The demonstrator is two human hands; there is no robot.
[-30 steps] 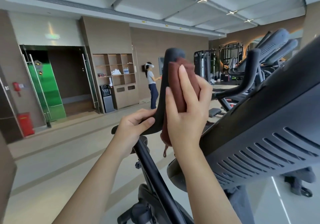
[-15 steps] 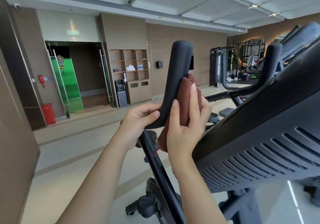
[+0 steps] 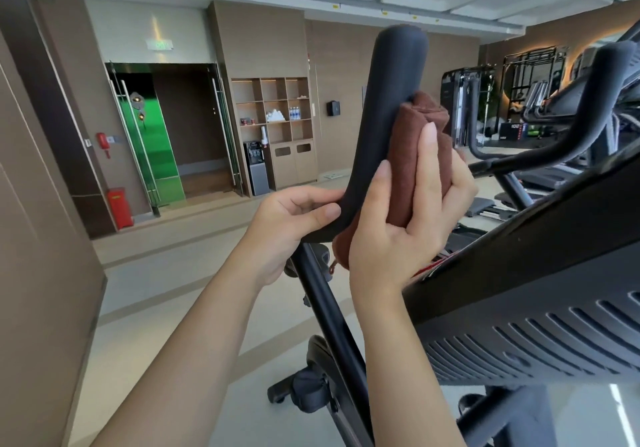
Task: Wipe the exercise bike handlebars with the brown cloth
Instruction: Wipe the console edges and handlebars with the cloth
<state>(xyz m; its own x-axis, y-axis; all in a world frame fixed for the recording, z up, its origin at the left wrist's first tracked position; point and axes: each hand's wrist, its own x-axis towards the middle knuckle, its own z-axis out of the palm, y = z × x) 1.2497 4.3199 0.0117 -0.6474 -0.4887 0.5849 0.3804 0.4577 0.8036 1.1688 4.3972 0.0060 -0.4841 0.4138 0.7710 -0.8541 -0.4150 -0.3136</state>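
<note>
The black left handlebar (image 3: 391,100) of the exercise bike rises upright in the middle of the view. My right hand (image 3: 408,225) presses the folded brown cloth (image 3: 415,156) against the handlebar's right side, about halfway up, fingers wrapped around the cloth. My left hand (image 3: 294,225) grips the handlebar's lower bend just left of the cloth. The second handlebar (image 3: 595,117) curves up at the right, untouched.
The bike's black console housing (image 3: 519,291) with vent slots fills the lower right, close to my right forearm. The bike's frame post (image 3: 332,329) runs down between my arms. A brown wall panel (image 3: 41,239) stands at the left. Other gym machines (image 3: 519,100) stand at the back right.
My right hand and the cloth have slid down the handlebar from its tip to its middle. My left hand kept its hold. The camera swung left and moved closer.
</note>
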